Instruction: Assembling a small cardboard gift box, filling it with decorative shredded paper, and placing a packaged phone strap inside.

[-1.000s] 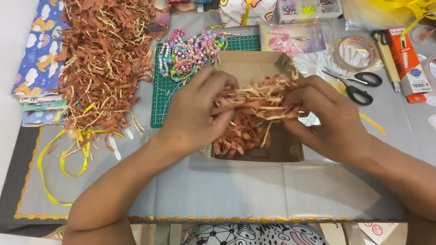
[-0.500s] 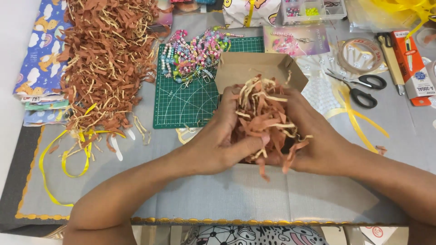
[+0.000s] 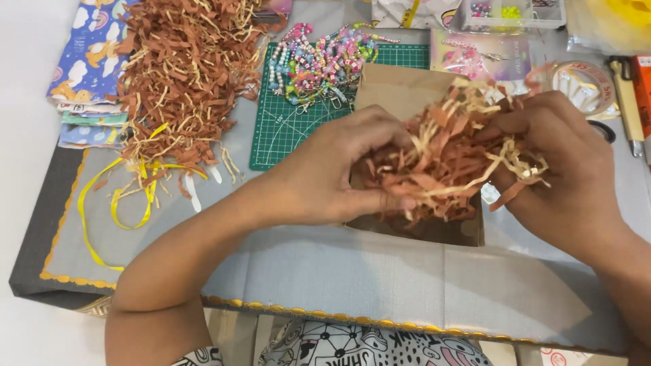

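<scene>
**Fluffing paper shred over the box**

The grey desk point(image 3: 352, 271) carries a big loose shred pile point(image 3: 183, 74) and an open cardboard box point(image 3: 413, 88). Left hand point(image 3: 332, 173) and right hand point(image 3: 563, 169) each have a closed grip on one shred clump point(image 3: 441, 163), held just above the box. I'd tease it apart gently and stay over the opening so strands don't spill.

Brown-and-cream paper shreds point(image 3: 441, 163), green cutting mat point(image 3: 285, 129)

A grey counter point(image 3: 352, 271) is covered, upper left of the frame, by shredded brown paper point(image 3: 183, 74), a green cutting mat point(image 3: 285, 129) and yellow ribbon point(image 3: 129, 196).
</scene>
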